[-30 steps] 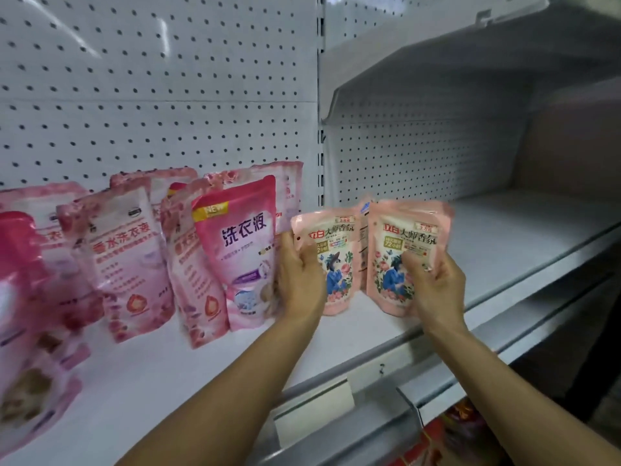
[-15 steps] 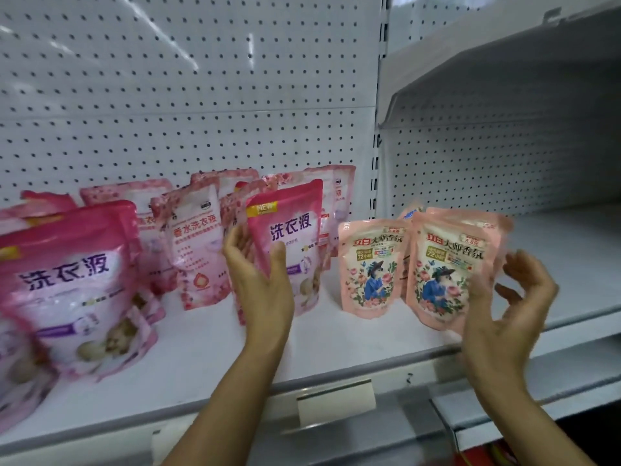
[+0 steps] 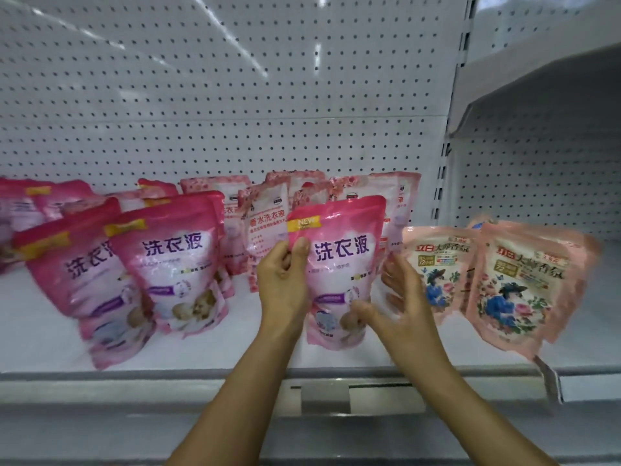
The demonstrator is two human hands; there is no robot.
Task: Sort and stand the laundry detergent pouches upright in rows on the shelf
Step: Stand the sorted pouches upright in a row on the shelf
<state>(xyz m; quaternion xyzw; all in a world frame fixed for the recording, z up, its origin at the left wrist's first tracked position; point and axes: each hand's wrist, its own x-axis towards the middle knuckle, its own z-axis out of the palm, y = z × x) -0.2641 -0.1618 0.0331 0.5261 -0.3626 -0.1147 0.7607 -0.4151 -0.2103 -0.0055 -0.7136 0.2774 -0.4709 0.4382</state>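
While the left hand (image 3: 284, 280) grips the upright bright pink pouch (image 3: 339, 264) by its left edge on the shelf (image 3: 235, 351), the right hand (image 3: 400, 311), blurred and partly open, touches its lower right side beside the peach pouches (image 3: 517, 280).

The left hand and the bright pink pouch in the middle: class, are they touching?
Touching. The head view shows the left hand gripping the pouch's left edge, thumb pressed on its front under the yellow NEW label.

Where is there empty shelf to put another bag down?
Bare shelf lies between the held pink pouch and the pink pouch left of it, along the front edge. Behind them, the pale pouches crowd the pegboard.
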